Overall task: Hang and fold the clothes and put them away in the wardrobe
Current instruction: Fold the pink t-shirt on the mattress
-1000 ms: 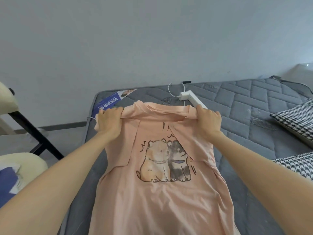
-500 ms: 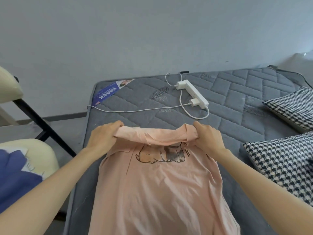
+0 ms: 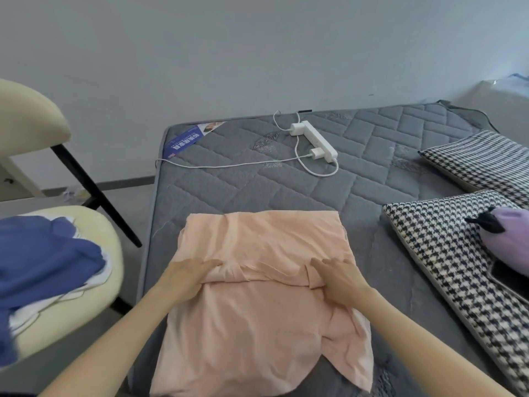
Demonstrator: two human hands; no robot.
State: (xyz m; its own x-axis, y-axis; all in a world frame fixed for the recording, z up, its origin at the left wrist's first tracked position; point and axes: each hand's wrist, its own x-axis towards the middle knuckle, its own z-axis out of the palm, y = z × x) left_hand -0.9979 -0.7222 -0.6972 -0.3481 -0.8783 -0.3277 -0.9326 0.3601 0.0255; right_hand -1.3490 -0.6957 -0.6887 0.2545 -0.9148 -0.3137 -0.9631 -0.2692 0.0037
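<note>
Head view: peach T-shirt (image 3: 257, 245) lies doubled over on the grey mattress (image 3: 286, 190), near its front edge. Left hand (image 3: 186, 277) and right hand (image 3: 340, 277) rest flat on the folded-down edge, one at each side, fingers extended, gripping nothing. Blue garment (image 3: 48, 262) lies on the cream chair (image 3: 113, 262), left of the mattress.

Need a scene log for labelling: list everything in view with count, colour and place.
shirt: 1, peach, folded on mattress, near edge
mattress: 1, grey, centre
power strip: 1, white, far on mattress
pillows: 2, black-and-white, right on mattress
plush: 1, purple, on near pillow
chair: 1, cream, left of mattress
clothes: pile, blue and white, on chair seat
left hand: 1, bare, flat on shirt, left side
right hand: 1, bare, flat on shirt, right side
</note>
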